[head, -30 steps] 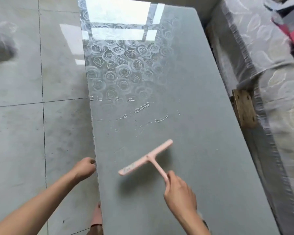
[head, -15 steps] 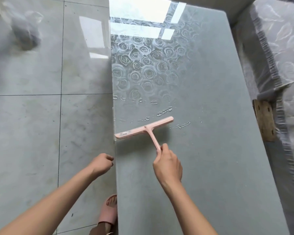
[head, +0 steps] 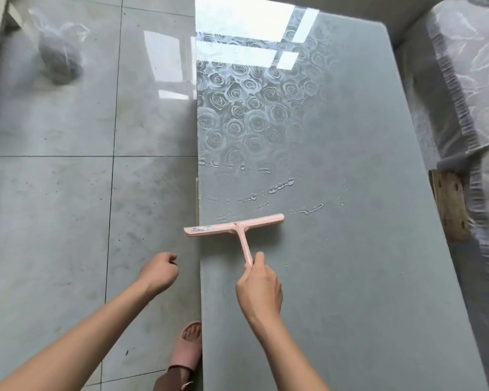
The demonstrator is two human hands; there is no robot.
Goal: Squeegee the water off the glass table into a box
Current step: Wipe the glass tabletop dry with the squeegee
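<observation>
Person seen from own head: two forearms, both bare from wrist to frame edge. Left hand bare. Right hand bare. One foot visible below tabletop edge: pink slide sandal, single broad strap, open front, thick rounded sole. Toes exposed past strap. Small pale ring-shaped item at ankle, too blurred to identify.

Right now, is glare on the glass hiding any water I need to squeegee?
Head view: window glare washes out the far end of the glass table, so water there cannot be judged; the water streaks just beyond the pink squeegee read clearly; the plastic bag on the floor is soft.
</observation>
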